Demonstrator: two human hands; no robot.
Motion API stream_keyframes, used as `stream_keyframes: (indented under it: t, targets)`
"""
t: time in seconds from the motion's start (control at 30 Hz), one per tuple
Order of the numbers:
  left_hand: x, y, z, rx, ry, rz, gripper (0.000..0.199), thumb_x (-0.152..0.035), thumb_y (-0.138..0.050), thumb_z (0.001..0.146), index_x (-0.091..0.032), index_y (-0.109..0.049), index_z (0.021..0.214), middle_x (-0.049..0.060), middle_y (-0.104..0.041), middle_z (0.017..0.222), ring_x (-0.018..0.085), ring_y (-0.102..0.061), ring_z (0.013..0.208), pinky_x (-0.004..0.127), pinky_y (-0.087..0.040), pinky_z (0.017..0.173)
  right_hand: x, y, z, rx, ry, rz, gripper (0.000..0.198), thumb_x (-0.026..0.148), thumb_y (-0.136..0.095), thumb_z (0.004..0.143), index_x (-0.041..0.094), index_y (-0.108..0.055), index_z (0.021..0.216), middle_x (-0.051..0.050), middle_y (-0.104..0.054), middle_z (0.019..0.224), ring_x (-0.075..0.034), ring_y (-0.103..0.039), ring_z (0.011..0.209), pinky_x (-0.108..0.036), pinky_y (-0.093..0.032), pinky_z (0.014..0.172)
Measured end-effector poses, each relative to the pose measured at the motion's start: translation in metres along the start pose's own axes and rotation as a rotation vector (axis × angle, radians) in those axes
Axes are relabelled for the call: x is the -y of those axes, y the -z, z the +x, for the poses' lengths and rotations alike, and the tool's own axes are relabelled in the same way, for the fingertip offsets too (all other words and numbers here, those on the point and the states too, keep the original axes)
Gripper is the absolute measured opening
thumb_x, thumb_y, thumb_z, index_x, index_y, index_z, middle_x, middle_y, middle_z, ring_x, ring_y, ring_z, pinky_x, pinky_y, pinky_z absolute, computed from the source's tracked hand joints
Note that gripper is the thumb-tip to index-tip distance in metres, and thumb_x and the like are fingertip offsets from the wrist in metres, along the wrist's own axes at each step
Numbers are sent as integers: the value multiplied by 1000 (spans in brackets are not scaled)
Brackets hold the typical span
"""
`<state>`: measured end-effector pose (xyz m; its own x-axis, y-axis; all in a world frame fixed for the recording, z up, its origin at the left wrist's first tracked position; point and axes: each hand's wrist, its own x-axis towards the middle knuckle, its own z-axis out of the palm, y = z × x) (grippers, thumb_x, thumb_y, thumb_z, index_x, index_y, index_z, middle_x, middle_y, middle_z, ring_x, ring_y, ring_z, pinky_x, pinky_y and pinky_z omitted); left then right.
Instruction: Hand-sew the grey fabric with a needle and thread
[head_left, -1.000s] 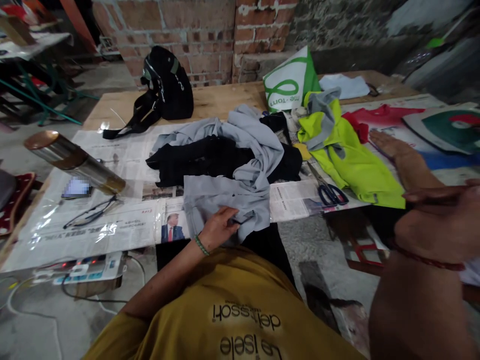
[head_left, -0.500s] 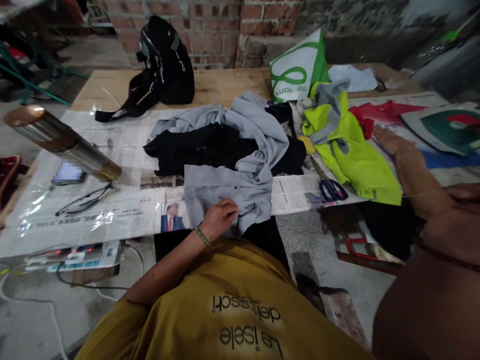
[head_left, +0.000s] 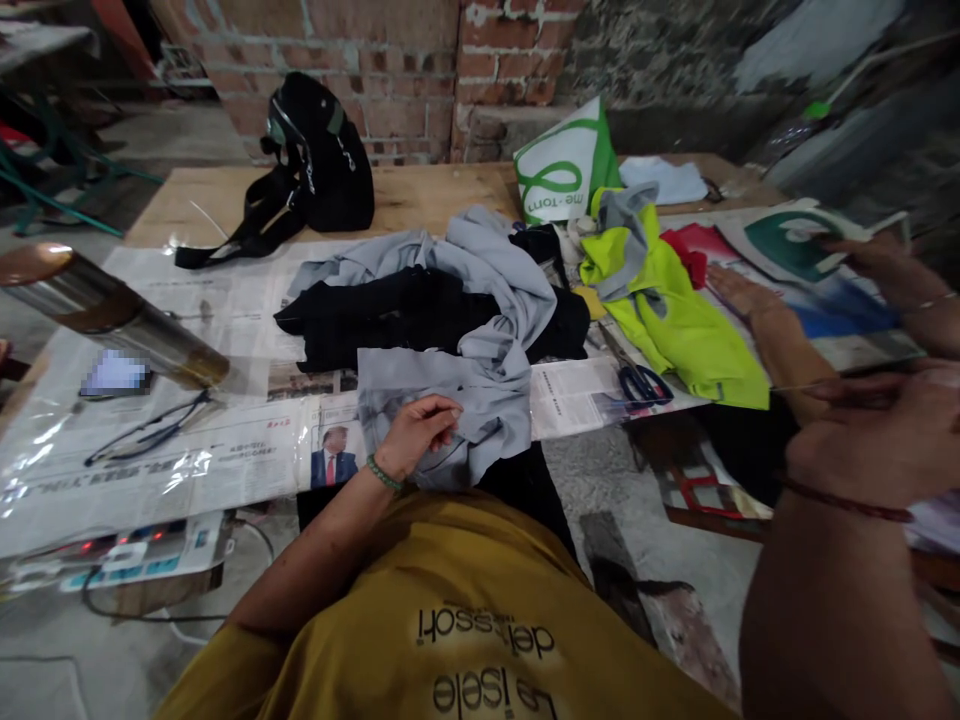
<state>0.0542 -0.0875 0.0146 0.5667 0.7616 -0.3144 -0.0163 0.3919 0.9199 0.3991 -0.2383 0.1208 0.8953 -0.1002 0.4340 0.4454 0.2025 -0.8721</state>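
My left hand [head_left: 420,435] lies over the near edge of a grey garment [head_left: 487,385], thumb and forefinger pinched together on its fabric. A green bead bracelet circles that wrist. My right hand [head_left: 874,440] is raised at the far right, close to the camera, its fingers closed in a pinch. A faint thin line runs leftward from those fingertips; whatever they hold is too small to name. Black cloth [head_left: 397,310] lies among the folds of the grey garment. Dark-handled scissors [head_left: 641,385] rest to the right of it, beside a neon-yellow garment [head_left: 686,335].
At right, another person's hand [head_left: 874,260] grips an iron [head_left: 802,240]; another hand [head_left: 742,290] lies flat nearby. A steel flask [head_left: 142,320], glasses [head_left: 150,430] and a phone [head_left: 116,373] sit left. Behind stand a black bag [head_left: 337,160] and green-white bag [head_left: 559,170]. A power strip [head_left: 142,550] hangs below.
My right hand has come further into view at right, with its fingers now visible. The iron and the other person's hand on it have shifted. My left hand stays on the grey garment.
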Motion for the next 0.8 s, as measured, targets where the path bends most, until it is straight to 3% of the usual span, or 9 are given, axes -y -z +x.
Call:
stream_keyframes:
  t: [0.1,0.3,0.57,0.8]
  targets:
    - [-8,0,5,-28,-29,-50,17,-29,-70,67,-15,-65,76,-2,-56,58,8,-49,45,18,-32,36,3,-4,0,-73,112,-21,24,5,-34,84,21,-41,67,7,-41,51,-8,-42,38,-23,-41,38]
    - [-28,-3,15,-52,-55,-77,23,-32,-73,63,-15,-63,75,-4,-54,53,7,-48,43,17,-30,35,8,2,5,-109,100,-25,21,8,-45,80,21,-42,64,9,-42,49,-6,-41,34,-20,-36,33]
    - [-63,-10,21,-93,-168,-127,28,-34,-76,59,-16,-63,77,-5,-52,52,7,-49,43,17,-31,35,16,13,10,-28,172,36,12,13,-39,80,20,-47,74,8,-46,44,-11,-47,35,-22,-39,35]
    - [-73,-13,21,-111,-206,-156,30,-33,-76,58,-16,-64,78,-5,-52,52,7,-49,44,17,-32,36,29,18,7,-19,219,93,4,20,-47,77,20,-48,73,9,-45,42,-10,-44,33,-23,-40,35]
